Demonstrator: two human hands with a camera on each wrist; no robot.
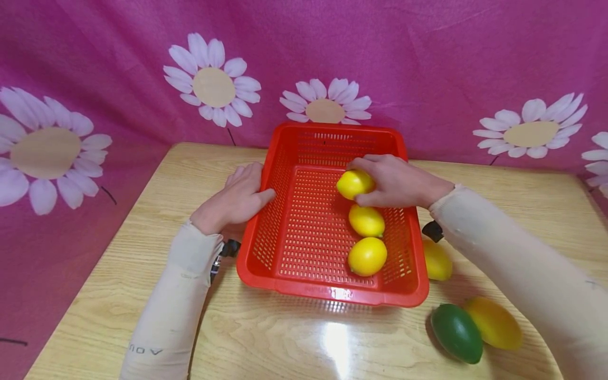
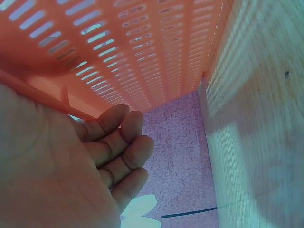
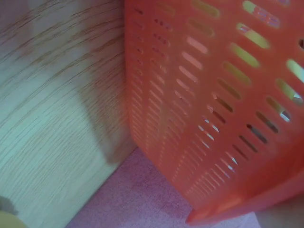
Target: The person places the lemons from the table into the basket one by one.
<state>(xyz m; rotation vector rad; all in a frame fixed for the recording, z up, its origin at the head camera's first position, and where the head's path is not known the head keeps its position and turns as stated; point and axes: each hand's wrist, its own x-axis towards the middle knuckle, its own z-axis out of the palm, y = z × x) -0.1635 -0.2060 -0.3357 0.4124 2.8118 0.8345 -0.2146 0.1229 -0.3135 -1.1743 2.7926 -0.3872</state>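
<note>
A red perforated plastic basket [image 1: 313, 221] stands on the table. Over its left rim lies the thumb of my left hand [image 1: 237, 198], with the other fingers outside; in the left wrist view those fingers [image 2: 135, 152] bend beside the rim. Inside the basket, at the right, my right hand [image 1: 396, 182] grips a yellow lemon [image 1: 353, 183] between thumb and fingers. Two more lemons lie in a line nearer the front, the middle lemon [image 1: 367, 221] and the front lemon [image 1: 368, 256]. In the right wrist view the basket wall [image 3: 209, 104] hides most of that hand.
Right of the basket, a yellow fruit [image 1: 438, 259] sits partly behind its wall. Farther forward, a green mango-shaped fruit [image 1: 457, 333] touches a yellow one [image 1: 494, 323]. A pink daisy-print cloth [image 1: 404, 63] hangs behind the wooden table [image 1: 266, 338].
</note>
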